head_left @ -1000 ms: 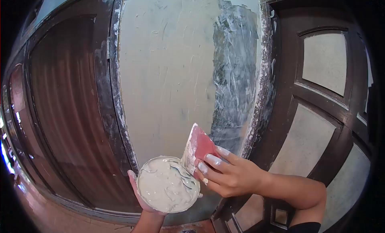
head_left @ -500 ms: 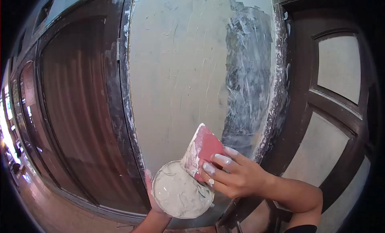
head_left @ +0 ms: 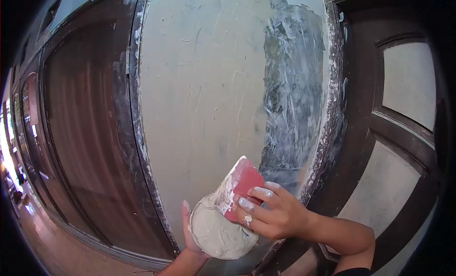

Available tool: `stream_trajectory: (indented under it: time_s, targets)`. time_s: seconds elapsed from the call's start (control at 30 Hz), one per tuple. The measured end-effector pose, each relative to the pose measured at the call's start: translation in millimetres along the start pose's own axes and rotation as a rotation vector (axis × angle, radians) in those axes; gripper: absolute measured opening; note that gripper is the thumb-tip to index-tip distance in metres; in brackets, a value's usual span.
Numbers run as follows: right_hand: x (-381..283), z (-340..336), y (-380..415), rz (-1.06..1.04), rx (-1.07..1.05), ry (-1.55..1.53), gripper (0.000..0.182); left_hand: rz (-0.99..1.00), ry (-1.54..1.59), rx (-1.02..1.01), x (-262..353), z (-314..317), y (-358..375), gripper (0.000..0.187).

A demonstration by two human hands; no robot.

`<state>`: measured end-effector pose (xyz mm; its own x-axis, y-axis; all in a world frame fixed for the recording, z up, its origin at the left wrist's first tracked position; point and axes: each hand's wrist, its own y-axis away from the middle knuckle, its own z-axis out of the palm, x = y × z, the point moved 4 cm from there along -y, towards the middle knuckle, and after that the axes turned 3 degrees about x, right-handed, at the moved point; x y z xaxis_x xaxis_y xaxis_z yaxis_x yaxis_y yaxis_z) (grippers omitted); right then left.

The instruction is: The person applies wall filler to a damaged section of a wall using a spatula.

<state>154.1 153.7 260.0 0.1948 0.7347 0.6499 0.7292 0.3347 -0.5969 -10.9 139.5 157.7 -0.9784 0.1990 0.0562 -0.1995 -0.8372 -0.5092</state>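
My left hand (head_left: 189,231) is wrapped round the side of a round tub of putty (head_left: 222,235), its thumb up along the rim. Thick off-white putty fills the tub nearly to the top. Between the fingers and thumb of my right hand (head_left: 273,209) is a red putty spreader (head_left: 247,181), tilted, its left edge coated with putty and its lower part over the tub's rim. White smears cover the fingertips. Behind both hands stands a wall panel (head_left: 199,86) spread with beige putty, with a grey, streaky strip (head_left: 292,86) on its right.
A dark wooden frame post (head_left: 137,109) flecked with white borders the panel on the left. To the right are a white-spattered post (head_left: 327,114) and a dark door (head_left: 380,119) with pale panels. Tiled floor (head_left: 80,247) shows at lower left.
The spreader and my right hand have shifted slightly down, and the tub has moved a little right in view. The panel's left edge appears farther left. Both grips are the same.
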Motion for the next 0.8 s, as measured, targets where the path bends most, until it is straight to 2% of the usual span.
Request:
stream_trajectory:
  time_s: [0.37, 0.43, 0.57, 0.63, 0.8]
  targets:
    - [11.4, 8.4, 23.8, 0.061, 0.043, -0.021, 0.018, 0.018, -0.044, -0.029, -10.6, -18.0, -22.0, 0.102]
    - [13.8, 4.7, 23.8, 0.100, 0.038, 0.019, 0.018, 0.136, -0.690, 0.321, -9.4, -15.9, -23.2, 0.102]
    - [19.8, 4.8, 26.1, 0.107, 0.053, 0.015, 0.019, 0.151, -0.645, 0.306, -7.5, -21.3, -27.0, 0.102]
    - [21.5, 4.0, 24.3, 0.100, 0.050, 0.020, 0.022, 0.065, -0.105, -0.009, -6.9, -25.2, -28.3, 0.102]
    - [22.2, 5.7, 22.4, 0.114, 0.076, 0.022, 0.024, 0.133, -0.165, -0.002, 1.5, -28.0, -28.2, 0.101]
